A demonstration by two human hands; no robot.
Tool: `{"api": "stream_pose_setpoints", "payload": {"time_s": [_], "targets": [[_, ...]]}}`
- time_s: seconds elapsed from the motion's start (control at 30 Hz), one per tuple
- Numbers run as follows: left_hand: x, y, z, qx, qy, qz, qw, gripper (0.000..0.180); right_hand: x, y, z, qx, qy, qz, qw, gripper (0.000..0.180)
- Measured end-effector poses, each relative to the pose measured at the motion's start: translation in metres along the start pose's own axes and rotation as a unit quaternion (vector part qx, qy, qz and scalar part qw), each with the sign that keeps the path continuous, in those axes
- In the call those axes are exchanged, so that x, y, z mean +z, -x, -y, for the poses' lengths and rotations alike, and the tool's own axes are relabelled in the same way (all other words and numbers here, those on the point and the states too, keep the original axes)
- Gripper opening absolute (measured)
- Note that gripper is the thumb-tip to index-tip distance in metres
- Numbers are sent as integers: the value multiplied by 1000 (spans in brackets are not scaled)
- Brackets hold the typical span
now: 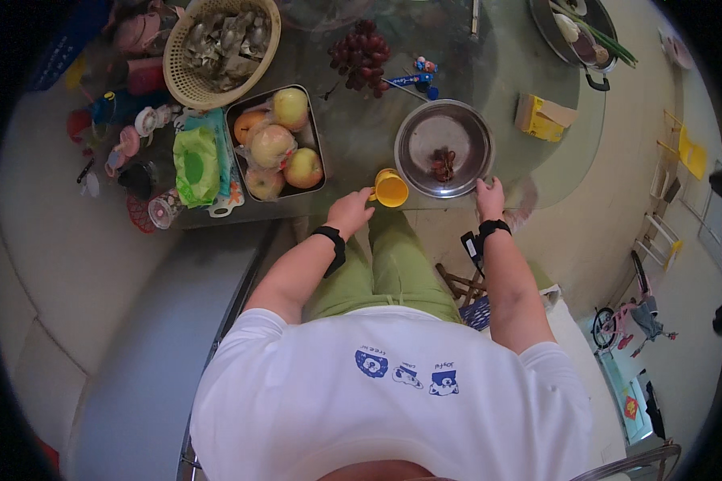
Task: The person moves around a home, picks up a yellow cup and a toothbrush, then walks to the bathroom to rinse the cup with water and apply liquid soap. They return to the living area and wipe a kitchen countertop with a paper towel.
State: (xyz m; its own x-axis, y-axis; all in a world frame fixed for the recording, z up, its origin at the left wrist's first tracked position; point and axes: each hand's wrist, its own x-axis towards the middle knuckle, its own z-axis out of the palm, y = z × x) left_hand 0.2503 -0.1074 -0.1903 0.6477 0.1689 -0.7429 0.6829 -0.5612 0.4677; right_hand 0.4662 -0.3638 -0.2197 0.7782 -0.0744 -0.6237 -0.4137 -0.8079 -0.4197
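At the near edge of the glass table, my left hand (350,212) pinches the handle of a small yellow mug (391,191). The mug stands upright, and its inside shows from above. Just right of it sits a round stainless steel bowl (419,136) with a little heap of reddish-brown scraps (443,163) on its bottom; their kind is unclear. My right hand (490,198) has its fingers closed at the bowl's near right rim, the fingertips partly hidden. Both wrists wear black bands.
A bunch of red grapes (360,58) lies beyond the bowl, beside a blue toy-topped item (413,80). Left stand a metal tray (319,178) of apples, a beige basket (171,60) and a green packet (196,167). Rightward are a yellow box (541,118) and a pot (547,36).
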Motion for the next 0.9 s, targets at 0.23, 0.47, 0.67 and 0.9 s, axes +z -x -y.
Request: {"api": "stream_pose_setpoints", "payload": {"time_s": [0.23,0.47,0.67,0.9], "targets": [[3,14,12,16,62,-18,998,26,22,-11,-18,-98,49,11,994,51],[-34,93,33,36,72,-111,991,25,40,28,-2,-109,75,100,986,46],[-63,107,25,26,113,-226,967,22,50,36,46,-154,33,172,972,38],[-85,80,9,27,163,-281,945,18,43,-25,104,-312,208,-42,926,24]]}}
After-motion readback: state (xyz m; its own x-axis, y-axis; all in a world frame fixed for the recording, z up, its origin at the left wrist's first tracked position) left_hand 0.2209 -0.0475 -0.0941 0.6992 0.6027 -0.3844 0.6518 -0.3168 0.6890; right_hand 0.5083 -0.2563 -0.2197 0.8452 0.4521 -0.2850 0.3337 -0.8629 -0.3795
